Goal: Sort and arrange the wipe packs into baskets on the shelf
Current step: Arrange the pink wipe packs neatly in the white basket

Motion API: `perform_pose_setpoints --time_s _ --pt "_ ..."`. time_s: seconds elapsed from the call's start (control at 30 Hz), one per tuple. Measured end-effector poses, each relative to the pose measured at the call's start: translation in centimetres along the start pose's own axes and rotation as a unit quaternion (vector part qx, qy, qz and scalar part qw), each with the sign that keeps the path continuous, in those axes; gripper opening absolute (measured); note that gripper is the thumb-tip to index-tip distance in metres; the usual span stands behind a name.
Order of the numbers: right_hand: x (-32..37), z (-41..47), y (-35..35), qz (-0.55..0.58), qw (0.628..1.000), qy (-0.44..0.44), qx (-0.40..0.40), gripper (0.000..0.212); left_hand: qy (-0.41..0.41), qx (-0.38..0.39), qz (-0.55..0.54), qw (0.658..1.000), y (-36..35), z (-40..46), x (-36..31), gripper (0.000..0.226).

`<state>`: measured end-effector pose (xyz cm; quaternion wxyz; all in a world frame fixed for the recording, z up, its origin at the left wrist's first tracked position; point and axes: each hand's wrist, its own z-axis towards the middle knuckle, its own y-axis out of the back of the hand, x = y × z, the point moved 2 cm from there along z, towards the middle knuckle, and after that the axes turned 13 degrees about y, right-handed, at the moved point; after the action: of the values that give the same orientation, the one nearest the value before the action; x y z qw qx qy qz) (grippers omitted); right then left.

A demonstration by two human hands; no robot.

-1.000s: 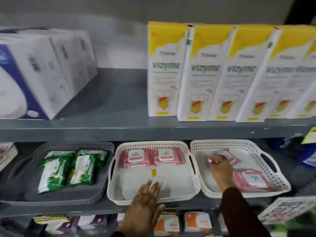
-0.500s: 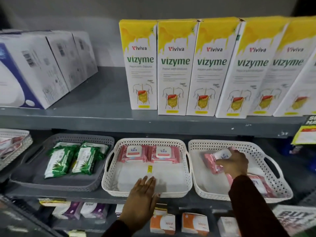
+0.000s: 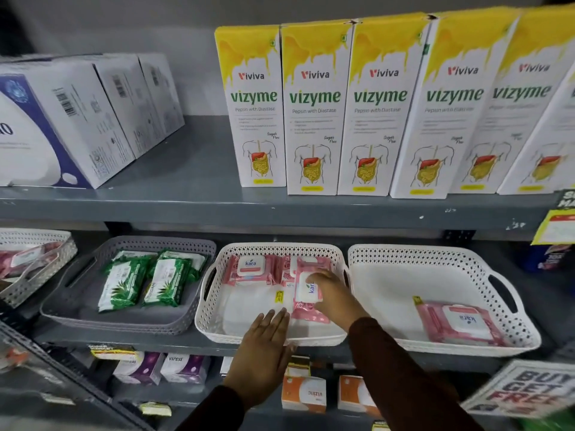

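Our right hand [image 3: 331,292] lies over a pink plastic wipe pack with a white lid [image 3: 306,295], fingers curled loosely on it — the pack rests on the floor of the middle white perforated plastic basket [image 3: 214,318], in front of two more pink packs [image 3: 252,269]. Our left hand [image 3: 264,340] is flat and open, empty, across that basket's front rim. The right white basket [image 3: 497,306] holds one pink pack [image 3: 457,321]; the grey basket [image 3: 133,321] holds green packs [image 3: 149,279].

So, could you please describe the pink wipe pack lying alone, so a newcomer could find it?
Under the yellow boxes, find the rightmost white basket. The pink pack lies in its front right corner, the only pack there, untouched by either hand.
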<state>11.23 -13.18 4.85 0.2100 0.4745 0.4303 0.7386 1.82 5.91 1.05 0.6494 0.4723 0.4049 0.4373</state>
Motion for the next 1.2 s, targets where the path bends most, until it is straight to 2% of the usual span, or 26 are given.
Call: perform_pose_setpoints --time_s 0.1,0.13,0.2,0.27,0.3,0.33,0.4,0.47,0.5,0.6,0.77,0.83,0.9,0.97,1.03,1.1,1.2 --pt "0.2 -0.4 0.2 0.032 0.999 -0.024 -0.003 0.053 -0.003 -0.003 0.003 1.0 -0.2 -0.1 0.2 0.059" --pt "0.0 -0.8 0.7 0.051 0.998 -0.018 -0.037 0.048 -0.003 -0.003 0.004 1.0 -0.3 -0.1 0.3 0.057" --pt "-0.7 -2.3 2.5 0.039 0.986 -0.033 -0.156 0.029 -0.002 -0.004 0.005 1.0 -0.5 -0.1 0.3 0.057" --pt "-2.9 -4.7 4.8 -0.01 0.959 -0.133 -0.249 0.02 -0.001 -0.01 0.005 1.0 -0.6 -0.1 0.3 0.058" --pt "-4.4 -6.0 5.9 -0.032 0.946 -0.21 -0.246 0.024 -0.001 -0.01 0.002 1.0 -0.7 -0.1 0.3 0.058" --pt "-6.2 -7.4 6.8 -0.055 0.927 -0.304 -0.212 0.031 -0.001 -0.011 -0.002 1.0 -0.7 -0.1 0.3 0.059" --pt "-9.6 -10.1 8.2 -0.106 0.863 -0.48 -0.113 0.054 0.0 -0.012 -0.004 1.0 -0.7 0.0 0.2 0.058" --pt "-12.0 -12.1 9.0 -0.112 0.822 -0.551 -0.085 0.073 0.002 -0.011 -0.013 1.0 -0.7 0.1 0.1 0.058" --pt "-12.7 -12.5 9.2 -0.108 0.822 -0.553 -0.087 0.078 0.003 -0.01 -0.018 1.0 -0.7 0.1 0.1 0.058" --pt "-12.8 -12.0 9.3 -0.073 0.845 -0.523 -0.092 0.08 0.006 -0.004 -0.02 1.0 -0.8 0.2 0.1 0.058" --pt "-9.5 -8.6 5.9 -0.045 0.903 -0.413 -0.11 0.075 0.008 0.009 -0.041 0.999 -1.0 0.1 0.5 0.063" --pt "-8.4 -7.9 5.2 -0.035 0.91 -0.379 -0.162 0.077 0.019 0.007 -0.042 0.999 -0.9 -0.3 1.5 0.065" --pt "-7.3 -7.3 5.8 -0.095 0.911 -0.32 -0.243 0.077 0.037 0.01 -0.039 0.999 -0.6 -0.8 3.1 0.065" --pt "-5.5 -5.9 6.8 -0.133 0.906 -0.22 -0.337 0.074 0.058 0.006 -0.033 0.998 -0.1 -1.3 5.2 0.066" --pt "-3.1 -3.9 7.4 -0.072 0.912 -0.117 -0.385 0.066 0.07 -0.001 -0.027 0.997 0.1 -1.6 6.9 0.066" --pt "0.1 -0.8 6.3 0.023 0.939 -0.031 -0.343 0.056 0.088 0.001 -0.03 0.996 0.4 -1.9 8.3 0.068" --pt "4.9 3.1 1.4 0.072 0.976 0.05 -0.198 0.049 0.091 0.006 -0.036 0.995 0.5 -2.1 8.7 0.07"
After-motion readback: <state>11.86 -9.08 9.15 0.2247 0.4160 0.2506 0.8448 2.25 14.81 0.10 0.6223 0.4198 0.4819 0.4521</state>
